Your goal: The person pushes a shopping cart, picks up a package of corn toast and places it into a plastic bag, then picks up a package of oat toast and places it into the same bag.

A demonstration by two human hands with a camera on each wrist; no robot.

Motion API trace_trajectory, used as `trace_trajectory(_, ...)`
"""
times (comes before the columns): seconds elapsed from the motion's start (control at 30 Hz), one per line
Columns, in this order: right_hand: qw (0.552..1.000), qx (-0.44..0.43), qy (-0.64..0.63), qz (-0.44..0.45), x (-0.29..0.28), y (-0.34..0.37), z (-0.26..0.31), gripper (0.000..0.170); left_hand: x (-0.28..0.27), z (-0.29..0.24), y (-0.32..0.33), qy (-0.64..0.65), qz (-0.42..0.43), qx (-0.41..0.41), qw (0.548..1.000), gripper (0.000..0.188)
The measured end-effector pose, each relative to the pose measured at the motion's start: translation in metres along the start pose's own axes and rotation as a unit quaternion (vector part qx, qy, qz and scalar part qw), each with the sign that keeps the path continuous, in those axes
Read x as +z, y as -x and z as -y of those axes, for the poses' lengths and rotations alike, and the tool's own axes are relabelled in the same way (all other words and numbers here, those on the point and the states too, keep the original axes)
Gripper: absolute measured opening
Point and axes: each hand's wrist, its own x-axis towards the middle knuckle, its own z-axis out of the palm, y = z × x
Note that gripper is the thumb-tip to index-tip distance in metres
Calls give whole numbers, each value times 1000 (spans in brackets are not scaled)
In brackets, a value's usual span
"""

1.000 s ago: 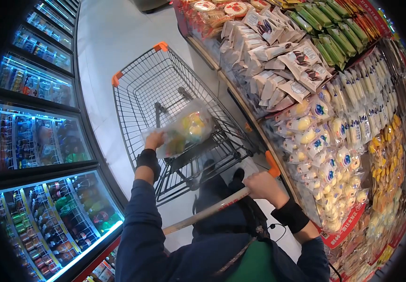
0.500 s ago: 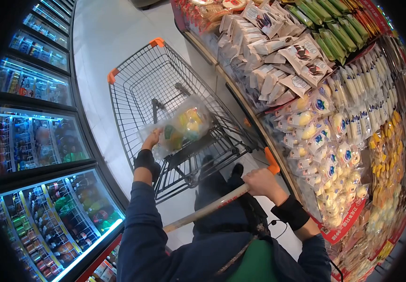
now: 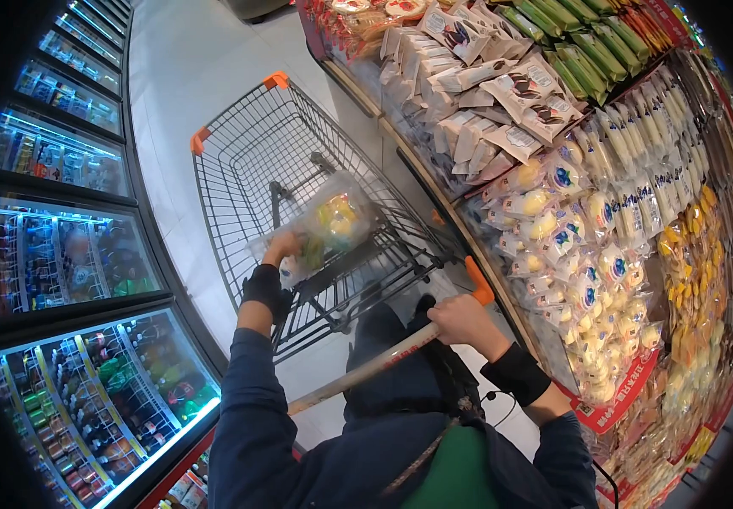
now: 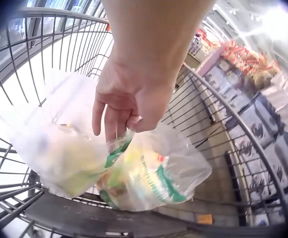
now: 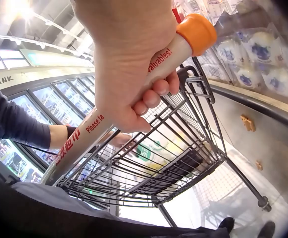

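Inside the wire shopping cart (image 4: 84, 218), two clear plastic bags lie side by side. One bag (image 4: 149, 183) has green print and yellowish contents; the other bag (image 4: 67, 153) is cloudy, its contents blurred. My left hand (image 4: 131, 96) reaches down between them and pinches the green-printed plastic with thumb and fingers. In the head view, this hand (image 3: 284, 246) covers part of the nearer bag. My right hand (image 5: 129, 74) grips the cart's pale push handle (image 5: 168, 59) near its orange end cap (image 5: 197, 34), fingers wrapped around it.
Close along the cart's right side runs a display with beige packets (image 3: 519, 97), green packets (image 3: 595, 64) and wrapped rolls (image 3: 587, 297). Glass-door drink coolers (image 3: 112, 399) line the left. Pale floor (image 3: 171, 195) lies between coolers and cart.
My left hand has shifted slightly right over the nearer bag, covering a green patch seen earlier. The cart and display sit a little further left in view. My right hand keeps its grip on the handle.
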Motion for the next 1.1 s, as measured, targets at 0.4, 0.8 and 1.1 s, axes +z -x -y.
trace_trajectory(0.4,1000,-4,-3,1,5,2,-1,11,-4,-3,4,172,20,-19,985,47)
trace_trajectory(0.8,1000,15,6,13,8,7,2,12,-193,-217,108,175,-418,229,862,25)
trace_trajectory(1.1,999,-6,12,-41,15,9,-3,15,-180,-498,189,1,-340,570,748,17)
